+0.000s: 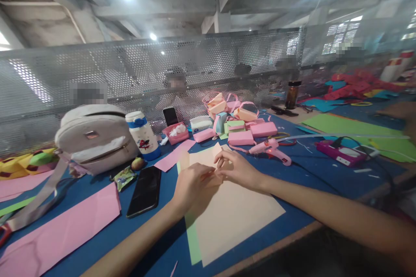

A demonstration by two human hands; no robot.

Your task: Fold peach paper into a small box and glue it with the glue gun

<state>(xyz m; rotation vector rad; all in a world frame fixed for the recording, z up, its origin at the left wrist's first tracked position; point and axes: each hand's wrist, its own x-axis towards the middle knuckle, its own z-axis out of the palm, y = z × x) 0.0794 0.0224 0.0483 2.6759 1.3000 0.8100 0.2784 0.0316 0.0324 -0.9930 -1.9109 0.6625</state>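
Note:
My left hand [193,184] and my right hand [237,168] meet over a small folded piece of peach paper [212,180]. Both have their fingers closed on this piece, which is partly hidden by them. Under them lies a large peach sheet [240,220] on top of a green sheet [194,242]. Beyond my hands sit several folded pink boxes [241,138] and small paper bags with handles [217,104]. Right of these rests a pink glue gun [271,149], its small light lit red.
On the left are a white backpack [97,138], a bottle [143,136], a black phone [144,191] and pink paper [65,233]. A purple power strip [341,153] with cords lies right. A perforated metal screen [195,60] stands behind; a person's hand [398,112] shows at far right.

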